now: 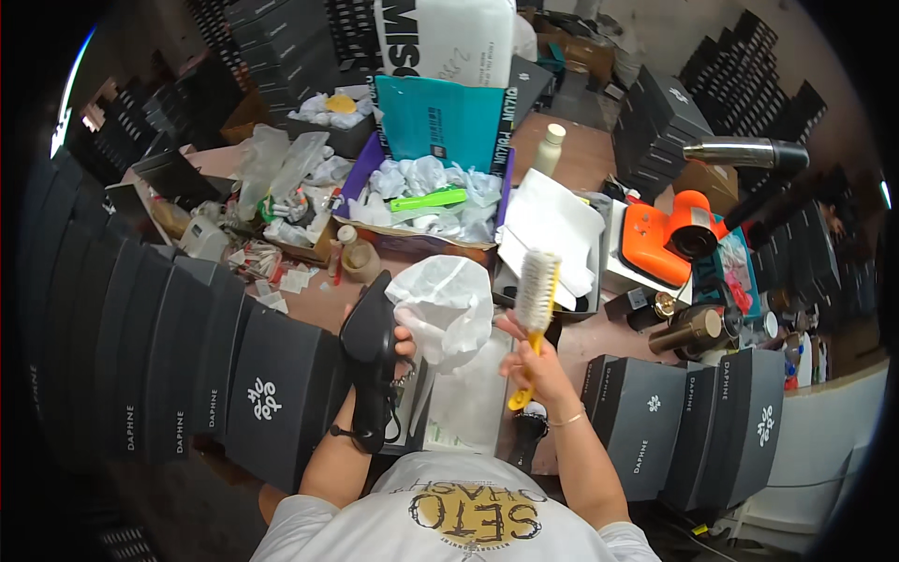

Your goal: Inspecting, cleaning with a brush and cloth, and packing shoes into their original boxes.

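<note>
A person's left hand (398, 345) is closed around a black high-heeled shoe (370, 361), mostly hidden behind it and behind the crumpled white tissue paper (445, 304) bulging from the shoe's opening; only fingertips show. The right hand (532, 363) grips the yellow handle of a white-bristled brush (537, 304), held upright just right of the tissue, bristles near but apart from it. Below both grips, a clear plastic bag (468, 398) lies on the brown table (585, 150), its contents unreadable. Grey shoe boxes (281, 393) hem the left grip closely; more grey boxes (646, 421) flank the right. Beyond the brush, an open purple carton (361, 178) crowds the tabletop.
</note>
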A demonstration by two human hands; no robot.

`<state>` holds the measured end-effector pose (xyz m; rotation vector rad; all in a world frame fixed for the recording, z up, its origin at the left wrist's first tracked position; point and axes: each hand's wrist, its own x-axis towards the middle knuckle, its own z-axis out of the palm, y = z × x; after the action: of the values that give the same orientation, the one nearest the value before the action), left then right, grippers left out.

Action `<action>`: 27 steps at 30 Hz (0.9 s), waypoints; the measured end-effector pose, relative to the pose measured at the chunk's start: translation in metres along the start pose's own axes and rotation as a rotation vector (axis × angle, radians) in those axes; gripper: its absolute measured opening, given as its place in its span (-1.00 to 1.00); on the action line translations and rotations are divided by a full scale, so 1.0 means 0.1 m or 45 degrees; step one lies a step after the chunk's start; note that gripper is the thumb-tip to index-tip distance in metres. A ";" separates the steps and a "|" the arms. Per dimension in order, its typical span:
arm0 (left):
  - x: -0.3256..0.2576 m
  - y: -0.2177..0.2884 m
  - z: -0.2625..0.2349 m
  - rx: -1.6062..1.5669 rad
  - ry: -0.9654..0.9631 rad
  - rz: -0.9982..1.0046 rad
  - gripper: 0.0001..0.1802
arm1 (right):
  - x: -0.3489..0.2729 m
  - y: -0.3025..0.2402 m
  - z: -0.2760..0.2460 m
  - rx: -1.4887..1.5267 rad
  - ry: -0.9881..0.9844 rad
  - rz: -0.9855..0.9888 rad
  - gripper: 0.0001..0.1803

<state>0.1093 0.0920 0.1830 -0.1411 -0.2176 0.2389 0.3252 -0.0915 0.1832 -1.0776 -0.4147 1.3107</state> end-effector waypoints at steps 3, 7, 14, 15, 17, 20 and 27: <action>-0.04 -0.27 -0.13 0.212 0.239 -0.040 -0.07 | 0.32 0.28 0.29 -0.160 -0.184 0.216 -0.66; -0.19 -0.38 -0.17 0.341 0.422 0.192 -0.11 | 0.47 0.23 0.32 -0.340 -0.013 0.100 -0.69; -0.49 -0.38 -0.31 0.416 0.454 0.317 -0.10 | 0.83 -0.72 -1.10 -1.574 0.717 -0.746 -0.85; -0.51 -0.40 -0.36 0.390 0.447 0.327 -0.10 | 0.88 -0.75 -1.28 -1.447 0.797 -0.510 -0.83; -0.51 -0.46 -0.43 0.352 0.486 0.303 -0.10 | 1.04 -0.55 -1.78 -1.134 0.970 -0.205 -0.76; -0.46 -0.50 -0.51 0.461 0.576 0.230 -0.10 | 1.29 -0.01 -2.34 -1.483 1.069 -0.101 -0.69; -0.32 -0.62 -0.49 0.457 0.654 0.140 -0.08 | 2.01 0.44 -2.83 -0.995 1.142 0.009 -0.59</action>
<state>0.1040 0.0186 0.1399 0.1436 0.3443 0.3381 0.5753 -0.0256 -0.0531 -2.1720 -0.2232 0.5273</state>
